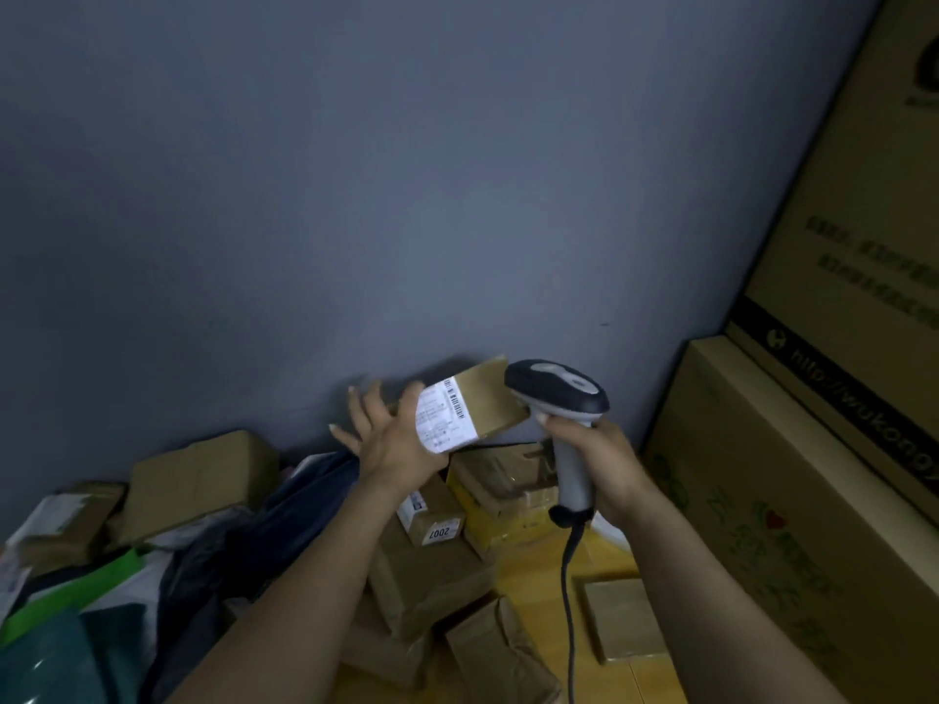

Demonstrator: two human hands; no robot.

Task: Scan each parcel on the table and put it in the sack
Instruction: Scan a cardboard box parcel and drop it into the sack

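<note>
- The parcel (482, 401), a small brown carton, was lifted clear of the table. It sat just past the left thumb, with its white label (443, 418) facing the camera and wrapping over the near edge.
- The step in hand looked like the scan. To do it well, the barcode strip should stay flat and uncovered by the thumb. The reader's head should be tipped to face the strip squarely, with a little gap between them, and the box held steady before the trigger is pulled.
- The left hand (391, 442) met the parcel with its fingers (362, 404) straight and fanned wide, none curled round the box. The thumb lay along the label's edge. Blur made it hard to say whether the palm bore the box from behind or only touched it.
- The right hand (597, 462) had its fingers wrapped tight round the grip of the scanner (559, 391). The scanner's head rose above those fingers, just beside the end of the parcel farthest from the left fingers. Its reading window could not be seen.
- The cable (569, 602) hung down from below the right fingers.
- Under both wrists, more boxes (432, 566) lay heaped on the yellow table (533, 576).
- Below and outward of the left fingers lay dark fabric, probably the sack (300, 505).
- Outward of the right fingers, big cartons (813, 424) were stacked.
</note>
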